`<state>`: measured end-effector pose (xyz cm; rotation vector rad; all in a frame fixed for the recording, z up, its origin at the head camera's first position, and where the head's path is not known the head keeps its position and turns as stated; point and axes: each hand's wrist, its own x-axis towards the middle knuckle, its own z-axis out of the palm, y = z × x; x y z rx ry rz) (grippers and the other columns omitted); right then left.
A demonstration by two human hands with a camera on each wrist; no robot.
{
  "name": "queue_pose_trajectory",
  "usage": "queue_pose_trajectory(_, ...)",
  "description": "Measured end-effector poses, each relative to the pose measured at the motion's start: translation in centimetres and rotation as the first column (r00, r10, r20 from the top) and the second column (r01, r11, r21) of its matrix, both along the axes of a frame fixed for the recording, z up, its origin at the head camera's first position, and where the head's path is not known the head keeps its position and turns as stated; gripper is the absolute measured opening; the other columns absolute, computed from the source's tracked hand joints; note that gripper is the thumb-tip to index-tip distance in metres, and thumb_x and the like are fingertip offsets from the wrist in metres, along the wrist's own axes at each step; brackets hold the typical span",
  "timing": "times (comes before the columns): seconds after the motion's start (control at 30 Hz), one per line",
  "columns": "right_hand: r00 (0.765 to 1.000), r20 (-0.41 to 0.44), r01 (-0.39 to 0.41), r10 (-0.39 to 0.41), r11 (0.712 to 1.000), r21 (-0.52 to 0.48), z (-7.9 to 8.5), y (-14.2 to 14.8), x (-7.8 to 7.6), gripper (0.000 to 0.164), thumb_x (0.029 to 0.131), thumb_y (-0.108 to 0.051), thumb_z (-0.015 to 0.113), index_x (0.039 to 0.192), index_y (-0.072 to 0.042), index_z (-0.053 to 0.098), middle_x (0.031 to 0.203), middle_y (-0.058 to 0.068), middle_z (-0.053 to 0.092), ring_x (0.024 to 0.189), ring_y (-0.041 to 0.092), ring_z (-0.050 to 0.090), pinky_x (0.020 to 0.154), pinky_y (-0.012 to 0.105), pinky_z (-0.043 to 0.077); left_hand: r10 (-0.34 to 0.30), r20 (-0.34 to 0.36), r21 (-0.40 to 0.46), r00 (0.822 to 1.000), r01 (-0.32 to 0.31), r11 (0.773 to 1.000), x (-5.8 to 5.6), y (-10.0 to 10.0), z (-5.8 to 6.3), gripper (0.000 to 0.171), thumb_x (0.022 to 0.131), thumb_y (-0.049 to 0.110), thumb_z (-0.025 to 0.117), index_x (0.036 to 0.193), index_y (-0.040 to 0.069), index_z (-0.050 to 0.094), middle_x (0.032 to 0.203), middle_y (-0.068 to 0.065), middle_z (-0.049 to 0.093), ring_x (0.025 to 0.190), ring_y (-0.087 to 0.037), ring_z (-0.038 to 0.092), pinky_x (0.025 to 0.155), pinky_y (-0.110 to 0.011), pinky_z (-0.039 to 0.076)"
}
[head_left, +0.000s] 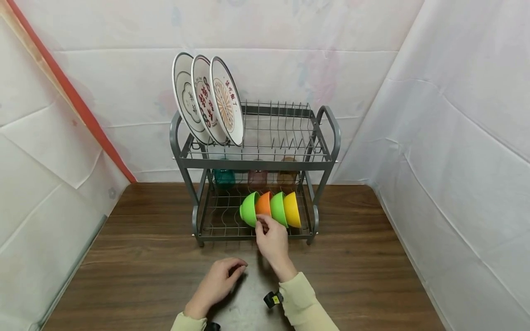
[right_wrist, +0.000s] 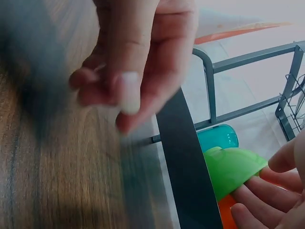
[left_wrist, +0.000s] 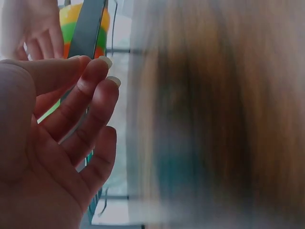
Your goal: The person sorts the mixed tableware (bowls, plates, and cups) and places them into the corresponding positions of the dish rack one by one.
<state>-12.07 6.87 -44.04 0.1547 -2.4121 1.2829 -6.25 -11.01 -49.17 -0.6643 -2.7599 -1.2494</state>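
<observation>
In the head view my right hand (head_left: 272, 239) reaches to the lower shelf, thumb and forefinger at the rim of the leftmost green bowl (head_left: 248, 209). The right wrist view shows this green bowl (right_wrist: 233, 169) pinched at its edge, fingers on the hollow side and thumb right at the rim. Nested against it, an orange bowl (head_left: 263, 203), another green bowl (head_left: 279, 209) and a yellow bowl (head_left: 292, 209) stand on their sides in a row. My left hand (head_left: 219, 281) hovers over the table before the rack, fingers loosely bent, holding nothing.
A dark two-tier dish rack (head_left: 256, 164) stands on the wooden table (head_left: 136, 257). Three patterned plates (head_left: 227, 101) lean upright at the left of its top tier. Behind the bowls are a teal cup (head_left: 224, 178), a pink cup (head_left: 257, 178) and an amber cup (head_left: 286, 177).
</observation>
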Motion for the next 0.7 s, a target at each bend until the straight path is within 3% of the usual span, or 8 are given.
queue_pose_trajectory(0.2,0.999,-0.04,-0.015,0.015,1.0,0.01,-0.2,0.8,0.4,0.015,0.093,-0.009,0.066,0.104,-0.009,0.076,0.089,-0.003,0.073,0.073,0.008,0.066,0.067,0.027,0.054,0.156,-0.01,-0.057,0.988,-0.156,0.986,-0.5,-2.1,0.1,0.005,0.092,0.017,0.073,0.096,0.018,0.076,0.094,0.01,0.07,0.088,-0.006,0.065,0.079,-0.035,0.053)
queue_pose_trajectory(0.37,0.998,-0.05,-0.025,0.026,1.0,0.013,-0.5,1.6,0.7,0.013,0.093,-0.009,0.066,0.101,-0.008,0.076,0.088,-0.002,0.073,0.072,0.008,0.066,0.067,0.028,0.055,0.236,-0.045,-0.081,0.971,-0.239,0.968,-0.8,-3.5,0.2,0.007,0.091,0.013,0.074,0.095,0.019,0.076,0.094,0.01,0.07,0.087,-0.009,0.066,0.079,-0.039,0.053)
queue_pose_trajectory(0.57,0.998,-0.058,-0.028,0.031,0.998,0.05,-0.9,3.5,1.7,0.011,0.093,-0.008,0.067,0.1,-0.009,0.075,0.09,-0.001,0.073,0.073,0.008,0.065,0.067,0.027,0.054,0.286,-0.081,-0.111,0.955,-0.294,0.949,-0.9,-4.2,0.8,0.006,0.092,0.013,0.072,0.095,0.017,0.075,0.092,0.007,0.07,0.082,-0.013,0.066,0.072,-0.042,0.052)
queue_pose_trajectory(0.7,0.995,-0.086,-0.035,0.042,0.996,0.087,-0.9,5.4,2.2,0.011,0.092,-0.007,0.069,0.101,-0.011,0.074,0.094,0.001,0.072,0.077,0.009,0.065,0.067,0.027,0.054,0.291,-0.147,-0.117,0.945,-0.308,0.944,-1.3,-4.0,1.6,0.005,0.092,0.012,0.072,0.094,0.016,0.075,0.091,0.007,0.07,0.079,-0.013,0.065,0.069,-0.042,0.052)
